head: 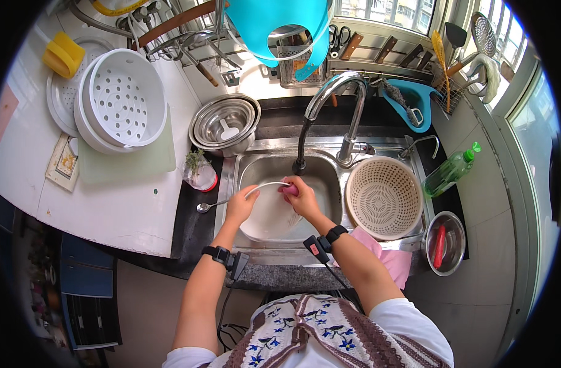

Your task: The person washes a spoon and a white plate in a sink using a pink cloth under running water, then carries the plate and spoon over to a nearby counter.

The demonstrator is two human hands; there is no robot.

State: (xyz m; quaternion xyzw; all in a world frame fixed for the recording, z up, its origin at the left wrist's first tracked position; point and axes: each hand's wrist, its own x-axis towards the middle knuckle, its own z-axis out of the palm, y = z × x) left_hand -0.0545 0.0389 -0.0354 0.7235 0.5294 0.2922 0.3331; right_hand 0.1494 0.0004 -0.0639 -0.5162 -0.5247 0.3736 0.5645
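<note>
Over the steel sink basin (326, 202), my left hand (241, 205) grips the rim of a large white dish (271, 218); its depth is hard to judge. My right hand (302, 198) pinches a small pink cloth (289, 189) against the far part of that rim. Just left of my left hand lies a metal spoon (203, 208), its bowl over the black counter and its handle running towards the hand, where its end is hidden. The dark spout head (299, 166) of the chrome faucet (311, 106) hangs beyond both hands.
Right of the basin sits a beige colander (385, 200), with a pink towel (390, 260) at its front. A steel bowl (455, 244) holds a red object (439, 246) near a green bottle (448, 172). Nested steel bowls (223, 117) and a jar with herbs (200, 172) stand left.
</note>
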